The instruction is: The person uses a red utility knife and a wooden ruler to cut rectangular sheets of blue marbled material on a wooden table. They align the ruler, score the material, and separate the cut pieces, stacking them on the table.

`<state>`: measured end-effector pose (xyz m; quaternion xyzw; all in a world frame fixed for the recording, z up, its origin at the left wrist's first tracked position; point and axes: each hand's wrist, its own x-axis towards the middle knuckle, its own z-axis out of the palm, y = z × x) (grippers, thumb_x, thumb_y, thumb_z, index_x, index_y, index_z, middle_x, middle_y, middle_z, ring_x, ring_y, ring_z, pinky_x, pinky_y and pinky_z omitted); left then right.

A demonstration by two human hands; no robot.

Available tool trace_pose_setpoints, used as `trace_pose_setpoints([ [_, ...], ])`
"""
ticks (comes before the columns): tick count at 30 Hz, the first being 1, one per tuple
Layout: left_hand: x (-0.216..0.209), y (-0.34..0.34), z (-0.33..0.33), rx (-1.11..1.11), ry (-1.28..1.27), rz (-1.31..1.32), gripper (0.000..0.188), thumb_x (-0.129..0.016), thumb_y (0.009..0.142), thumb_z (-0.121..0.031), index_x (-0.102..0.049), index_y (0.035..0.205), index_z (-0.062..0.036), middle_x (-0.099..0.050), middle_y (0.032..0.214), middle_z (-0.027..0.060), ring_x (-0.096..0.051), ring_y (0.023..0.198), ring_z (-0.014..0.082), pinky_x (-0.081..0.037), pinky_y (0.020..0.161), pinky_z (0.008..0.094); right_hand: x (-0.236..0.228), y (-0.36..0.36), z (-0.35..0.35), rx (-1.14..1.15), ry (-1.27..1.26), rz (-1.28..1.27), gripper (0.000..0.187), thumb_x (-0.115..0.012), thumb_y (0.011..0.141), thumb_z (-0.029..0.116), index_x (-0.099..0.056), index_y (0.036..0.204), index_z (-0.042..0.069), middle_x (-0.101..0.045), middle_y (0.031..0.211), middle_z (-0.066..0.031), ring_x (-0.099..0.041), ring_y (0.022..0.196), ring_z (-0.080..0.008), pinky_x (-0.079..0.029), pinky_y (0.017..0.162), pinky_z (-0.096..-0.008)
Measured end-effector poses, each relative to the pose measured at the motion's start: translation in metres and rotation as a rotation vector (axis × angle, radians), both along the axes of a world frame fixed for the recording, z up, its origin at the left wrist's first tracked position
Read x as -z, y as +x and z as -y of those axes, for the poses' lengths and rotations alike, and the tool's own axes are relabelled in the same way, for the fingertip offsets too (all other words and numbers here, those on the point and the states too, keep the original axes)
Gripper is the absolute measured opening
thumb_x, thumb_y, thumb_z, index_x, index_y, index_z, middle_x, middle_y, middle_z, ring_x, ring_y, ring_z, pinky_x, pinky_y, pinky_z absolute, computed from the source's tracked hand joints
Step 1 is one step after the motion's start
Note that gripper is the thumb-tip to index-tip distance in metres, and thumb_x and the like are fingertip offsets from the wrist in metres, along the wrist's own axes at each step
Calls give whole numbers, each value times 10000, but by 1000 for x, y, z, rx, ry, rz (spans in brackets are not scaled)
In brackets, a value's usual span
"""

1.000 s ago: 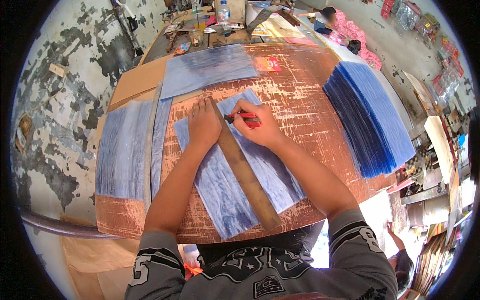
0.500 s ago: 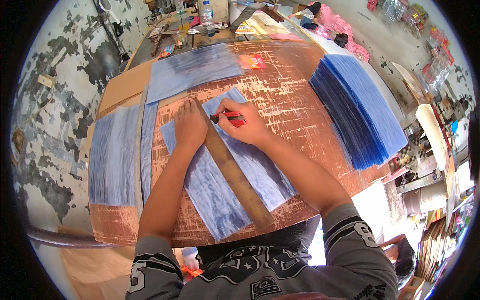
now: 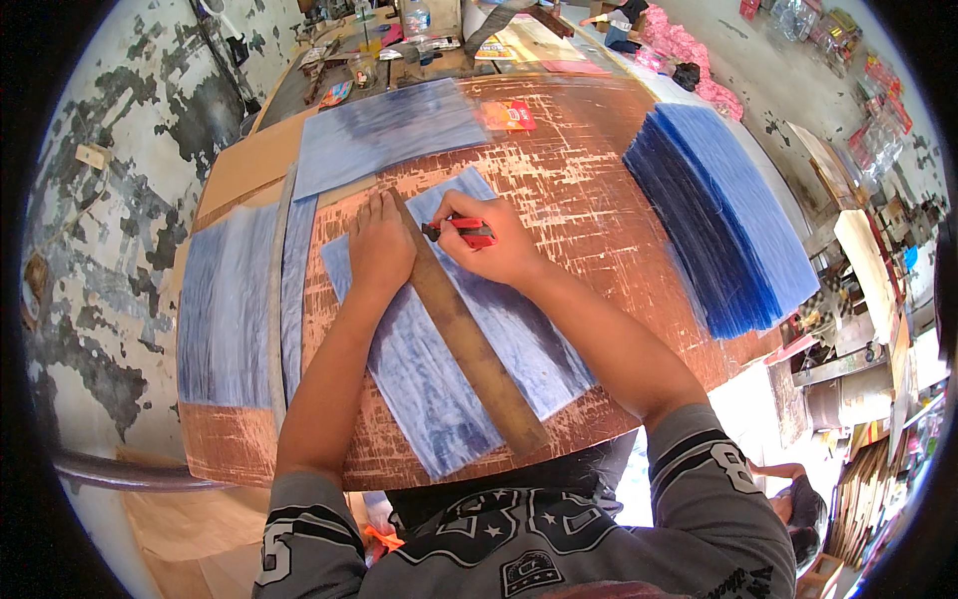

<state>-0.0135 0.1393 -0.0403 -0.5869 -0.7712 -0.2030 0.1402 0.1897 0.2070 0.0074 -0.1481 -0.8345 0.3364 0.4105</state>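
A blue-and-white streaked sheet [image 3: 429,384] lies at a slant on the brown board, with a long flat brownish ruler [image 3: 469,344] across it lengthwise. My left hand [image 3: 382,242] lies flat near the ruler's far end, fingers stretched out, pressing on the ruler's left edge and the sheet. My right hand [image 3: 499,245] is closed around a red-and-black utility knife [image 3: 471,232] just right of the ruler. The knife's tip points toward the ruler's edge; its blade is too small to make out.
A scratched brown board [image 3: 569,200] covers the table. On its right stands a thick stack of blue sheets [image 3: 728,220]. More streaked sheets lie at left [image 3: 230,309] and at the back [image 3: 389,135], beside a red-and-yellow card [image 3: 509,116]. A narrow grey strip [image 3: 280,299] crosses the left sheets.
My right hand and the knife have shifted very slightly to the right. The left hand, ruler and sheet stay in nearly the same place; the whole view has tilted a little.
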Motion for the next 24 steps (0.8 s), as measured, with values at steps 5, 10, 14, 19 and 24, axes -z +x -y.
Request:
trace_pose_setpoints([
  [5,1,0,1,-20,-9,-10,569,-530,1005,-146,-504,1513,111,-519,1581,308,-490,1481,436,-360,1241,544,1,-1,0,-4,-4,-7,74,-684,948,119,-677,953,46,-721,740,-92,-680,609,-188,-539,613,-337],
  [10,0,-1,0,-15,-10,-11,563,-524,1011,-147,-509,1510,112,-524,1575,307,-494,1476,435,-363,1240,541,0,-1,0,-6,-7,-14,69,-680,949,115,-676,956,46,-713,739,-95,-679,614,-195,-536,614,-339],
  [14,-2,0,1,-11,-8,-10,561,-520,1012,-147,-510,1509,114,-526,1572,309,-495,1475,435,-365,1237,540,0,-1,0,-4,-18,-12,80,-686,946,124,-677,963,47,-696,726,-101,-668,606,-197,-531,608,-343],
  [19,-1,0,1,-10,-4,-8,562,-520,1012,-149,-511,1508,115,-526,1570,310,-490,1479,432,-364,1236,541,-2,-1,2,8,-6,-23,95,-692,941,139,-678,966,48,-684,716,-106,-657,594,-202,-528,601,-349],
  [24,-1,-1,1,-5,0,-5,562,-519,1012,-148,-510,1508,116,-526,1570,312,-490,1480,430,-359,1239,541,-1,-2,1,25,0,-20,107,-705,904,169,-677,962,84,-696,699,-129,-697,621,-304,-553,604,-405],
])
